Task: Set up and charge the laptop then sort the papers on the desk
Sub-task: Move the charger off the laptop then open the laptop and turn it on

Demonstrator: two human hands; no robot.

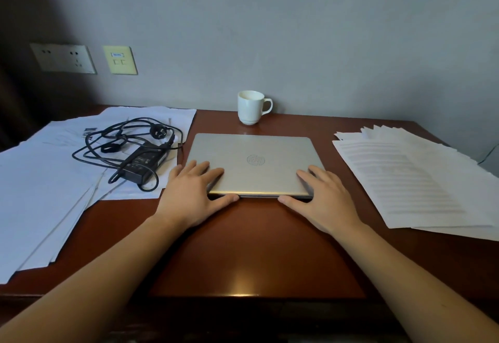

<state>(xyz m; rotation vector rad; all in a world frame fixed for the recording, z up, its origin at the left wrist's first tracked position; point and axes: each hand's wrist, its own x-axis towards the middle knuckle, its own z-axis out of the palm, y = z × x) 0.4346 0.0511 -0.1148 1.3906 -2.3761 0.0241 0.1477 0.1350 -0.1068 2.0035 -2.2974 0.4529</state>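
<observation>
A closed silver laptop [253, 163] lies flat in the middle of the reddish wooden desk [256, 248]. My left hand [193, 194] rests on its front left corner, fingers straight on the lid, thumb along the front edge. My right hand [322, 198] rests the same way on the front right corner. A black charger brick with a tangled cable and plug [135, 151] lies on a spread of white papers [46, 180] at the left. Another fanned stack of printed papers [421, 180] lies at the right.
A white mug [252, 106] stands behind the laptop by the grey wall. A wall socket plate [63, 58] and a yellowish data plate [120, 60] sit on the wall at the upper left, above the papers.
</observation>
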